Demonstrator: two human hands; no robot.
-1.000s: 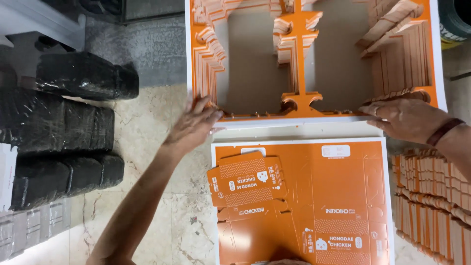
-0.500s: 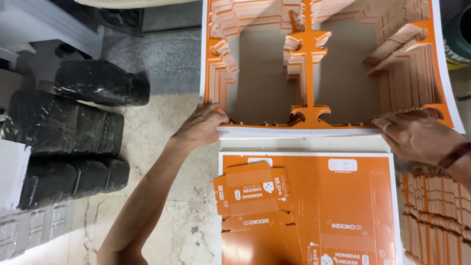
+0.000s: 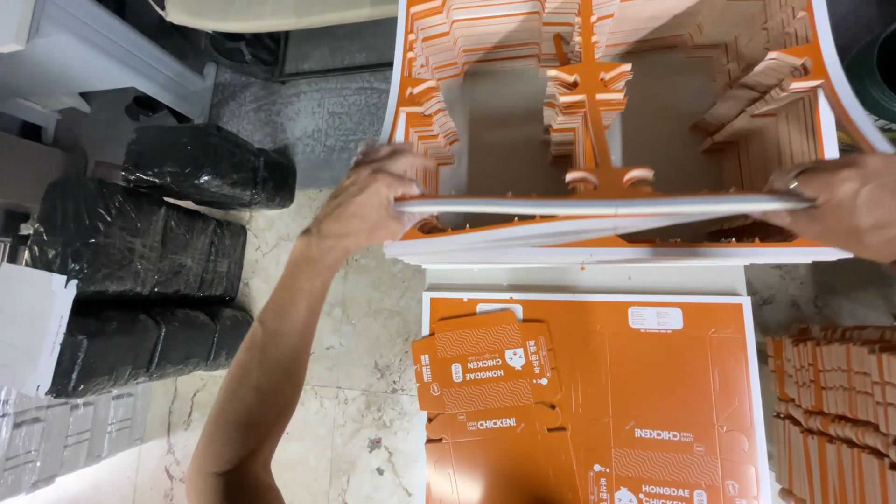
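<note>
The fingers (image 3: 397,173) of the left hand (image 3: 369,201) pinch the near left corner of a lifted batch of orange die-cut sheets (image 3: 597,201), and the right hand (image 3: 840,210) grips the same edge at its right end, fingers curled around it. Just under the fingers lies the rest of the stack (image 3: 607,250). Nearer the person lies a printed orange sheet (image 3: 653,392) with a loose carton blank (image 3: 485,359). Left of the left hand's fingers, black wrapped bundles (image 3: 140,271) sit on the floor (image 3: 364,336).
</note>
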